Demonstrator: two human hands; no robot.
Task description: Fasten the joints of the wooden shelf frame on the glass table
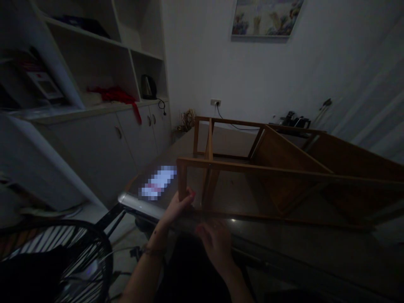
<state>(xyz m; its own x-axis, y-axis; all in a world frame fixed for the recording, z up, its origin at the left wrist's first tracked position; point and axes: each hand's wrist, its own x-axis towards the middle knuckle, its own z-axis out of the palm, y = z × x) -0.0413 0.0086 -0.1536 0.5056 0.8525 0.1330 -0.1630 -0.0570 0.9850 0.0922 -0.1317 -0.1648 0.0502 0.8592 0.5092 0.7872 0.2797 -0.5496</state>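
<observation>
A brown wooden shelf frame (pixel 259 167) lies on its side across the table (pixel 192 145). Its rails run from the near middle toward the right edge, with slanted wooden panels (pixel 284 147) inside. My left hand (pixel 180 205) is closed around the upright bar at the frame's near left end, its thumb over the bar. Just to the right, my right hand (pixel 217 242) is low at the table's front edge, beside the frame's lower rail. Its fingers are dark and blurred, so what they hold, if anything, is unclear.
A lit, pixelated screen-like patch (pixel 159 181) lies on the table left of the frame. A black round-backed chair (pixel 107 252) stands at lower left. White cabinets (pixel 104 139) line the left wall, holding a kettle (pixel 148 87) and red cloth (pixel 116 95). Dark items (pixel 296 121) sit far right.
</observation>
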